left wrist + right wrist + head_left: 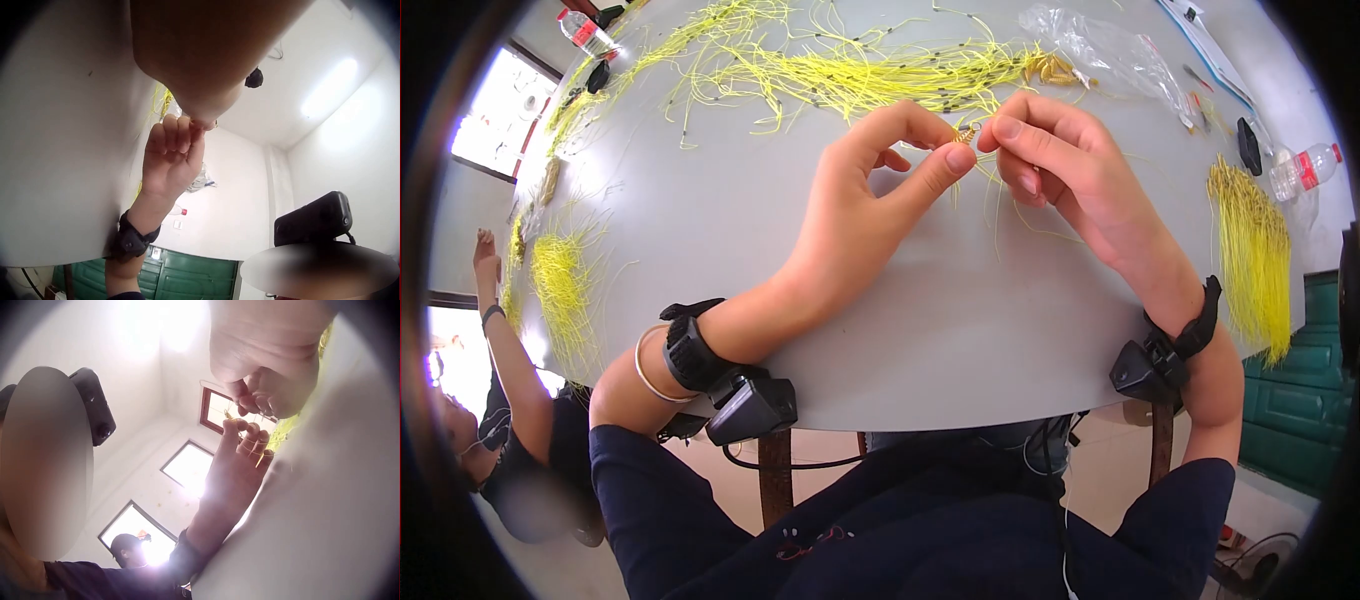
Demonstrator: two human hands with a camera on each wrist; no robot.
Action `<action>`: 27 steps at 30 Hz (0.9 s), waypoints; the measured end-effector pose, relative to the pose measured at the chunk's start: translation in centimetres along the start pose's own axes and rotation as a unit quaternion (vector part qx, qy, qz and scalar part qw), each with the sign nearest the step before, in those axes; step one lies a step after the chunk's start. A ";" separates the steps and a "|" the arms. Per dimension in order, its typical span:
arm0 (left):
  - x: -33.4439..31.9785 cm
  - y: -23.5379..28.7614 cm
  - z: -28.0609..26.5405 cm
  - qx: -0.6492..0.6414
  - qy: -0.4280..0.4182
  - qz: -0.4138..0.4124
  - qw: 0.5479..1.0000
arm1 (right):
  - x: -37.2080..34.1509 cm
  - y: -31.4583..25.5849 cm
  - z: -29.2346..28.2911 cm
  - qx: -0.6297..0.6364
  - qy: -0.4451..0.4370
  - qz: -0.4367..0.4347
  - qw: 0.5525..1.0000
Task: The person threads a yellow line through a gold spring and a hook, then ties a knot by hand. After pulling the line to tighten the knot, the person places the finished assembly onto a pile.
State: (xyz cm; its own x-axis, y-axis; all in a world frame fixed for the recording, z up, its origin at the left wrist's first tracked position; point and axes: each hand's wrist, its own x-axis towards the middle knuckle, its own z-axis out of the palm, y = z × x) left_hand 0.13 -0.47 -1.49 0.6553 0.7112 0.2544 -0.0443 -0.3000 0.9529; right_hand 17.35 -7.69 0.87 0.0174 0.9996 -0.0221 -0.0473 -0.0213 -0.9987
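Above the table, my left hand (pixel 855 195) pinches a small gold coiled spring (pixel 966 134) between thumb and forefinger. Thin yellow line (pixel 956 188) hangs from it, and in the right wrist view strands cross the left fingers (pixel 255 447). My right hand (pixel 1070 160) is close beside the spring, thumb and forefinger together on a fine strand of line. From the left wrist view, the right hand (pixel 169 159) has its fingers curled, with the tips right at the left hand.
A long bundle of yellow lines (pixel 870 80) with gold ends lies across the far table. More bundles lie at right (pixel 1250 250) and left (pixel 560 280). A clear plastic bag (pixel 1100 50), a clipboard (pixel 1210 45) and bottles (pixel 1305 170) are around the edges. Another person (pixel 520 400) sits at left.
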 end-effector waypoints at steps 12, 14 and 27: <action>0.0 0.0 0.1 -0.032 -0.006 -0.025 0.999 | 0.0 0.2 -0.2 -0.002 -0.037 0.022 0.999; 0.0 -0.1 0.0 -0.025 -0.009 -0.023 0.999 | 0.0 0.3 0.0 -0.041 -0.053 0.004 0.998; 0.0 0.1 0.0 -0.027 -0.007 -0.032 0.999 | -0.1 -0.1 -0.2 -0.021 -0.026 0.007 0.999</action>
State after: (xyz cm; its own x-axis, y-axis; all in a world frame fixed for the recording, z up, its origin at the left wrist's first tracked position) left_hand 0.09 -0.49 -1.37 0.6682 0.7189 0.1913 -0.0429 -0.2195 0.9747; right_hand 17.52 -7.74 0.93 -0.0352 0.9988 -0.0343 -0.0061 -0.0346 -0.9994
